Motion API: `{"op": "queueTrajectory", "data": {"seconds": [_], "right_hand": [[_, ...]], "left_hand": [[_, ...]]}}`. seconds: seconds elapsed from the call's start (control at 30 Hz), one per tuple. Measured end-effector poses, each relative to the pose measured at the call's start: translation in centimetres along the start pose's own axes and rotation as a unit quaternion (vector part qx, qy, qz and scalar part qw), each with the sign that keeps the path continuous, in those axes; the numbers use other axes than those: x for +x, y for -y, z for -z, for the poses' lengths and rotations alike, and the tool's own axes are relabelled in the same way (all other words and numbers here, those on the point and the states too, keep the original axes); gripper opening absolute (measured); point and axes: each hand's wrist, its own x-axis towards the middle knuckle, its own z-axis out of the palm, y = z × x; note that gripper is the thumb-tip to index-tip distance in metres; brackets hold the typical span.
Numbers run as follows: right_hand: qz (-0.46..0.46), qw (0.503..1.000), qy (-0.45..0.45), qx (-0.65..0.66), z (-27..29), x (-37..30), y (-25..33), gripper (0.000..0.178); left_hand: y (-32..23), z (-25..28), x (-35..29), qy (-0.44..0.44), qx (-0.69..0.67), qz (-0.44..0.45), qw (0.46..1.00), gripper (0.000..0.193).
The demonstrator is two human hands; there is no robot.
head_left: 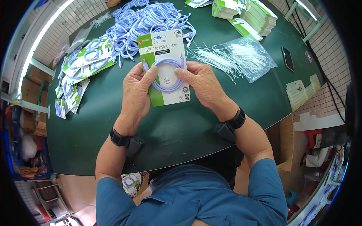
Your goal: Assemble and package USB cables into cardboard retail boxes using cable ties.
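Between my two hands, above the dark green table, a white and green cable card (177, 98) faces me. A lavender USB cable (166, 90) lies coiled in a ring on its front, its two plugs pointing up at either side. My left hand (137, 84) grips the card's left edge, thumb pressed on the coil. From the right, my right hand (203, 83) holds the other edge, its thumb also on the coil. The fingers behind the card are hidden. Both wrists wear black straps with a small dark box.
Loose lavender cables (147, 22) form a big heap at the back. Carded cables (88, 60) are piled at the left. White cable ties (233, 60) spill from a clear bag, with stacked blank cards (258, 17) behind. A phone (287, 59) lies on the green table (181, 132) at the right.
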Motion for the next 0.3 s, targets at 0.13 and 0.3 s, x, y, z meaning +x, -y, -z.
{"op": "queueTrajectory", "data": {"seconds": [0.13,0.3], "right_hand": [[0.014,1.000,0.015,-0.012,-0.2,0.4,-0.4,0.035],[0.022,0.997,-0.001,-0.067,-1.2,0.8,0.3,0.039]], "left_hand": [[-0.5,0.4,0.1,0.015,-0.041,0.018,0.999,0.031],[-1.2,1.9,0.7,0.002,0.010,-0.031,0.999,0.036]]}}
